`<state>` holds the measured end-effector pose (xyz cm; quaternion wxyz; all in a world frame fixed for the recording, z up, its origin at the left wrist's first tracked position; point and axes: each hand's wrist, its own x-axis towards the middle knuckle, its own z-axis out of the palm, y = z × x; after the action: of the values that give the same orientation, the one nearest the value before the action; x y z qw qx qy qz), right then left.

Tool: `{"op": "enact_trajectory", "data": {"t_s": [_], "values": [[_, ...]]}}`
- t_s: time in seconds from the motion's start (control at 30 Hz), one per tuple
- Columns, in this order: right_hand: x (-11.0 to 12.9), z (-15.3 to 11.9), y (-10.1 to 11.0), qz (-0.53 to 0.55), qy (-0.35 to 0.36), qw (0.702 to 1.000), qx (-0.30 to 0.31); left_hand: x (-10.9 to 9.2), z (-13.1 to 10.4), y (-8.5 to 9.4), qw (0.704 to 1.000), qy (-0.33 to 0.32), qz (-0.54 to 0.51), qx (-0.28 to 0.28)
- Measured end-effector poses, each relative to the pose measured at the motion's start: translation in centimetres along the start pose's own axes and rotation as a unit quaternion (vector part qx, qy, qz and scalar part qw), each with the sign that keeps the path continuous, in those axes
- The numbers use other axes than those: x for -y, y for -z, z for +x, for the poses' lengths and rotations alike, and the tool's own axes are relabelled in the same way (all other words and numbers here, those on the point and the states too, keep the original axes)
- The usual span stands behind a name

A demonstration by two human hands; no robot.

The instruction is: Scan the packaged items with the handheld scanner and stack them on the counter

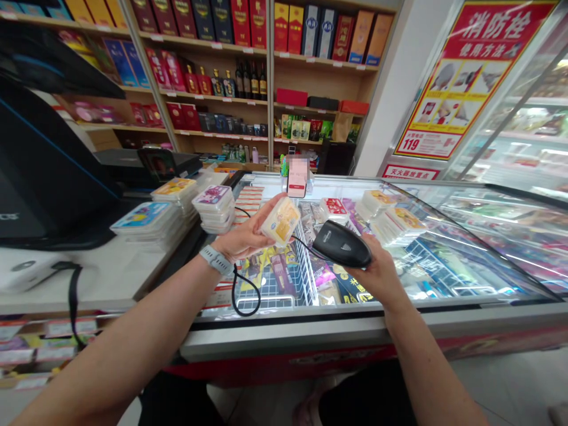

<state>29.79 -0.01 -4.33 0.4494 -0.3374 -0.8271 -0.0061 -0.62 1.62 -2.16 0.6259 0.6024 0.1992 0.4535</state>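
My left hand (246, 238) grips a small clear package (281, 221) with a yellow label, tilted above the glass-topped freezer (284, 324). In my right hand (382, 269) is a black handheld scanner (341, 244), its front end toward the package and a little apart from it. A black cable (235, 290) hangs in a loop below my left hand. Behind the package, a phone (296, 180) stands upright with a pink screen. A pack with a red label (334, 208) lies on the glass just beyond the scanner.
Stacked packs with purple (213, 204), blue (144, 222) and yellow labels (175, 192) stand at the left. More yellow-labelled stacks (397, 222) sit on the freezer's right side. A dark checkout machine (44, 160) fills the left edge. Shelves (204, 44) with boxes and bottles stand behind.
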Motion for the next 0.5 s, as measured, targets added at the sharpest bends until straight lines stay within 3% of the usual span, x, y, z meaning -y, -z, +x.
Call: {"op": "enact_trajectory", "data": {"t_s": [0.17, 0.5], "values": [[-0.1, -0.08, -0.1, -0.009, -0.008, 1.0, 0.008, 0.07, 0.15, 0.72, 0.998, -0.003, 0.057, -0.009], [-0.15, -0.2, -0.24, -0.011, -0.007, 1.0, 0.017, -0.38, 0.08, 0.36, 0.995, 0.0, 0.096, 0.0]]}}
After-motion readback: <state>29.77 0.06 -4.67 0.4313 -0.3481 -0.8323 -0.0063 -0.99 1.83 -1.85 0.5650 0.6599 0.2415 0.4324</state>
